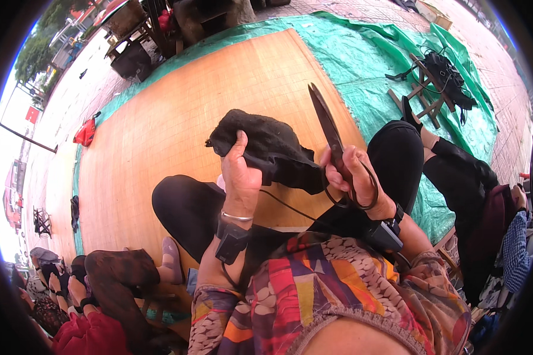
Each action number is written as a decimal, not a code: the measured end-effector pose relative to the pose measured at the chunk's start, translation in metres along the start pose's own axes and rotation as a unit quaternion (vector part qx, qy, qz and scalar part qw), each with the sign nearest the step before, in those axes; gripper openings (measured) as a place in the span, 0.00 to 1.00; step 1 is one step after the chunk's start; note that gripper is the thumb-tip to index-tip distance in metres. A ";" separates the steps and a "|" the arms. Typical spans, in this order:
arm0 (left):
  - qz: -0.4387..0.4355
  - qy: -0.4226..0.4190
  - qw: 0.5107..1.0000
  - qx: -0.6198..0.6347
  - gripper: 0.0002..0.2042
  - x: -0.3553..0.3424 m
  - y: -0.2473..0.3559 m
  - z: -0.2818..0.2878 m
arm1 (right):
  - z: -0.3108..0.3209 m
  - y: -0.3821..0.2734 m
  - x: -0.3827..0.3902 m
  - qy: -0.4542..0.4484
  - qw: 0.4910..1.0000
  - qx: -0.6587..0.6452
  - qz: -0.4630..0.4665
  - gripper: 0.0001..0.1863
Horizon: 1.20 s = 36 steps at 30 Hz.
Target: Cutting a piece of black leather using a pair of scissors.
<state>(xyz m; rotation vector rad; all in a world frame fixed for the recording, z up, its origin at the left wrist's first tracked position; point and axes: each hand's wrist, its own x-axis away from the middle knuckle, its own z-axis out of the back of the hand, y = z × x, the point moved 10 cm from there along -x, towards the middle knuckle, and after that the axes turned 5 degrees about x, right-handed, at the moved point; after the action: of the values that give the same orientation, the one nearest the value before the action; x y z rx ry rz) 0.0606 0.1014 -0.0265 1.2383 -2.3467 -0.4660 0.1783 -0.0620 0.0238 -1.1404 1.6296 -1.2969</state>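
Note:
My left hand [241,174] is closed on a piece of black cloth [260,142], thumb on top and fingers underneath. The cloth hangs bunched over my lap and reaches toward the right hand. In my right hand [355,177] is a pair of large dark scissors [326,115], held by the handle loops with the blades pointing up and away from me. The blades look closed together and stand apart from the cloth, to its right. Part of the cloth's lower edge is close to the scissor handles.
A wide tan board [189,100] lies ahead of my knees on a green tarp [361,65]. A folding stool [423,92] with a black bag and cords stands at the right. People sit close on both sides. A red bag [85,132] lies at the board's left edge.

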 end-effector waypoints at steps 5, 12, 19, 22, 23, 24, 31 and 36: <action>0.019 0.010 1.000 -0.004 0.11 0.003 -0.006 0.003 | -0.012 0.004 0.001 -0.046 0.997 0.029 -0.061 0.25; -0.002 -0.016 0.999 -0.044 0.10 0.001 -0.010 0.002 | -0.024 0.025 0.005 -0.103 0.978 0.082 -0.160 0.26; -0.003 -0.017 0.998 -0.054 0.10 0.004 -0.015 -0.001 | -0.024 0.019 0.005 -0.067 0.987 0.049 -0.139 0.26; 0.008 -0.027 0.999 -0.028 0.10 0.005 -0.014 -0.009 | -0.026 0.023 0.004 -0.084 0.989 0.038 -0.113 0.26; 0.023 -0.024 0.999 -0.012 0.11 0.006 -0.014 -0.009 | -0.027 0.022 0.005 -0.086 0.989 0.040 -0.114 0.26; 0.039 -0.021 0.999 0.004 0.12 0.007 -0.015 -0.010 | -0.028 0.019 0.005 -0.090 0.989 0.039 -0.108 0.26; 0.034 -0.006 0.999 0.037 0.10 0.008 -0.003 -0.006 | -0.021 0.008 0.002 -0.083 0.996 -0.028 -0.021 0.35; 0.048 0.012 0.997 0.064 0.08 0.004 -0.006 0.004 | -0.024 0.007 0.005 -0.093 0.994 0.016 -0.054 0.34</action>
<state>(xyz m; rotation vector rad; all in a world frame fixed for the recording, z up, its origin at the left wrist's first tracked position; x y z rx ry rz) 0.0607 0.0951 -0.0320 1.1725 -2.4348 -0.2725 0.1533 -0.0585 0.0217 -1.3031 1.4237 -1.2393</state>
